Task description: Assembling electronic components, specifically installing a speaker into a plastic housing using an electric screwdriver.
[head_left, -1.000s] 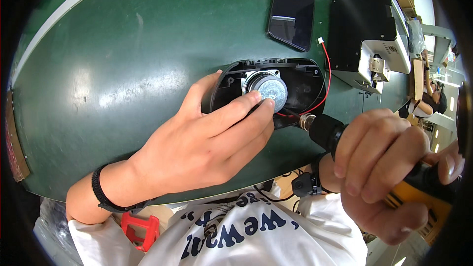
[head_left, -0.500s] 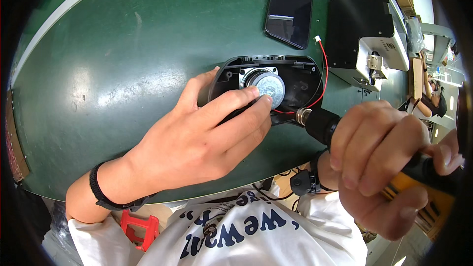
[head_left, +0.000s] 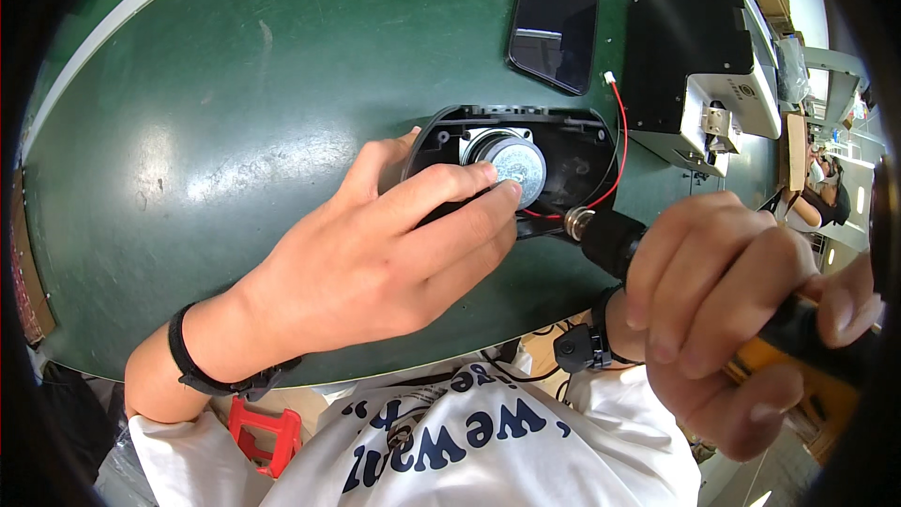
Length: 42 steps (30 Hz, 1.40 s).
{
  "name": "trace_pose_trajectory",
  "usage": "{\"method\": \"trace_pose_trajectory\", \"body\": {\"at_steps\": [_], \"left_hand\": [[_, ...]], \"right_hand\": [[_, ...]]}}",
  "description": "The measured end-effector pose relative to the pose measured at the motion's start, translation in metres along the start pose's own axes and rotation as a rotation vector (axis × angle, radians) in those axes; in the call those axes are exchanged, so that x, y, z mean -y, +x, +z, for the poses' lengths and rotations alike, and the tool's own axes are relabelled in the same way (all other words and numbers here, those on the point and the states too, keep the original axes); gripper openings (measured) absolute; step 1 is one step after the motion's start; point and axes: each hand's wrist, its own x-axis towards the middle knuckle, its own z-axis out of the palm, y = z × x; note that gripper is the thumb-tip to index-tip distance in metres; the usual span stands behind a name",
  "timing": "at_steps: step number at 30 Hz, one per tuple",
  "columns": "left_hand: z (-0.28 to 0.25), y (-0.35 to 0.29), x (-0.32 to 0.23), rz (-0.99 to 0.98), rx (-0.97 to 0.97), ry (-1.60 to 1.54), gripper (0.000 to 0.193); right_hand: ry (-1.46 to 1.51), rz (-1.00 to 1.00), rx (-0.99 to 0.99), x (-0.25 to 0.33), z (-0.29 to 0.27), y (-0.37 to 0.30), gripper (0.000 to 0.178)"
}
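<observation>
A black plastic housing [head_left: 574, 158] lies on the green table, its hollow side up. Inside it sits a round speaker [head_left: 522, 172] with a silver magnet and a square frame. My left hand [head_left: 361, 258] is closed around the housing's left side, two fingertips pressing on the magnet and the thumb behind the outer wall. In my right hand [head_left: 718, 305] is a black and yellow power screwdriver [head_left: 615, 242], its metal nose at the housing's near right edge. The tip of its bit is hidden there. A red and black wire [head_left: 623, 136] with a white plug runs out past the housing's right side.
A dark smartphone [head_left: 556, 19] lies beyond the housing. To its right stands a black and white machine [head_left: 690, 52] with a metal mechanism in front, and several small screws [head_left: 696, 176] lie beside it. A red stool [head_left: 266, 437] stands below the table edge.
</observation>
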Motion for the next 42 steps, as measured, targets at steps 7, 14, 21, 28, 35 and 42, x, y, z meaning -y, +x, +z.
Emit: {"method": "trace_pose_trajectory", "body": {"at_steps": [7, 14, 21, 28, 35, 42], "left_hand": [[0.000, 0.001, 0.008, 0.048, -0.004, -0.051, 0.025], [-0.004, 0.005, 0.012, 0.067, 0.022, -0.015, 0.025], [-0.012, 0.000, 0.017, 0.130, 0.092, 0.032, 0.034], [-0.004, -0.008, 0.019, 0.142, 0.108, -0.055, 0.046], [-0.015, -0.005, 0.028, 0.104, 0.129, -0.126, 0.045], [-0.043, 0.015, 0.071, -0.016, -0.180, -0.017, 0.049]], "right_hand": [[0.049, 0.040, 0.051, -0.002, -0.008, -0.003, 0.039], [0.084, -0.046, 0.036, -0.005, -0.009, 0.004, 0.038], [0.155, -0.040, -0.179, -0.010, 0.015, 0.004, 0.035], [0.237, -0.038, -0.173, -0.006, 0.017, -0.006, 0.037], [0.343, -0.214, -0.299, 0.022, -0.029, 0.006, 0.060], [0.085, -0.023, -0.439, -0.009, -0.036, 0.005, 0.055]]}}
